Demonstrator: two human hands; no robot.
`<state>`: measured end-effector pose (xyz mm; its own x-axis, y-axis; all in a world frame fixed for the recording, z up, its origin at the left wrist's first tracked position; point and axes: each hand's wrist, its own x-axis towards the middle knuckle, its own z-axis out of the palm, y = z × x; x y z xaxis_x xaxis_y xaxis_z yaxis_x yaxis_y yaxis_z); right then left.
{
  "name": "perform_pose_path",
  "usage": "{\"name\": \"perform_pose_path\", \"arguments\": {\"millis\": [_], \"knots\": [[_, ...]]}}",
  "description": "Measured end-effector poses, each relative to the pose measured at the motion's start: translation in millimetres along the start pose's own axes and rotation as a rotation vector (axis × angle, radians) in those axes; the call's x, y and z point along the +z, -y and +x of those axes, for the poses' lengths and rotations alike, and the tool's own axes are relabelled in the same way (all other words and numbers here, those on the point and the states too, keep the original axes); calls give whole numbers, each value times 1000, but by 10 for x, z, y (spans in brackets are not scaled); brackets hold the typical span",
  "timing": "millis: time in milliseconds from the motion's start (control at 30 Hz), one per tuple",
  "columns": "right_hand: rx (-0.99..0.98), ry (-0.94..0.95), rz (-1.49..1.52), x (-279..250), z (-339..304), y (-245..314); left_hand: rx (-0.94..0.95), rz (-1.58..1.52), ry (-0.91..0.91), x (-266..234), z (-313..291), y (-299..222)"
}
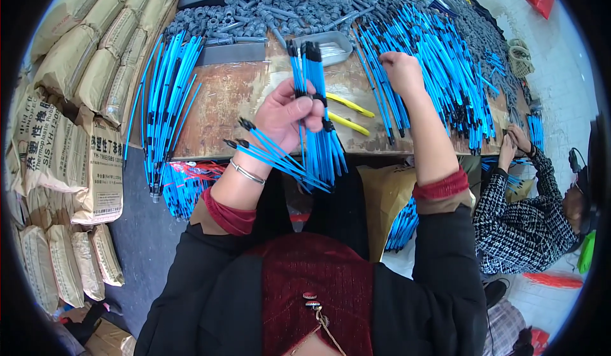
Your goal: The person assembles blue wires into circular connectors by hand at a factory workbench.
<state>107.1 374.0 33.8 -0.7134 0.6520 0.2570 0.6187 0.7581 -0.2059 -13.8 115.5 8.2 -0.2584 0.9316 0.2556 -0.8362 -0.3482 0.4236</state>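
Note:
My left hand (287, 115) is closed around a bundle of thin blue rods with black ends (321, 143), held upright over the table's near edge. A few more rods slant across my left wrist, their black tips pointing left. Out to the right, my right hand (406, 75) has its fingers curled together beside the large pile of blue rods (439, 63). What is between those fingertips, if anything, is too small to make out. Yellow handles of a pliers-like tool (350, 104) lie on the wooden table (223, 101), partly behind the bundle.
Grey plastic fittings (273, 3) are heaped along the back, near a grey metal scoop (332, 45). Another batch of blue rods (167, 95) overhangs the left edge. Stacked paper sacks (70, 57) stand at left. A co-worker in a checked jacket (522, 216) works at right.

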Motion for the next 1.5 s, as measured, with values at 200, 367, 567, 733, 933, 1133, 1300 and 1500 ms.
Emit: {"name": "perform_pose_path", "arguments": {"millis": [200, 367, 567, 733, 933, 1133, 1300, 1500], "knots": [[21, 434, -237, 34, 290, 117, -19, 49, -47, -2, -45, -96], [228, 254, -174, -96, 145, 162, -84, 31, -62, -30, -52, -79], [1, -315, 421, -939, -319, 443, -81, 20, -204, -124, -33, -110], [-9, 280, 1143, -1115, -1007, 926, -57, 35, -226, 16, 11, -63], [-177, 136, 622, -756, -1345, 1227, 28, 131, -183, 48, 26, 3], [-84, 284, 758, -699, -1310, 1289, -89, -125, -35, 1, 33, -69], [1, 536, 833, -626, -1004, 1078, -14, -152, -195, 138, 26, -70], [94, 4, 67, 64, -234, 254, 4, -59, -90, 23, 43, -12]]}}
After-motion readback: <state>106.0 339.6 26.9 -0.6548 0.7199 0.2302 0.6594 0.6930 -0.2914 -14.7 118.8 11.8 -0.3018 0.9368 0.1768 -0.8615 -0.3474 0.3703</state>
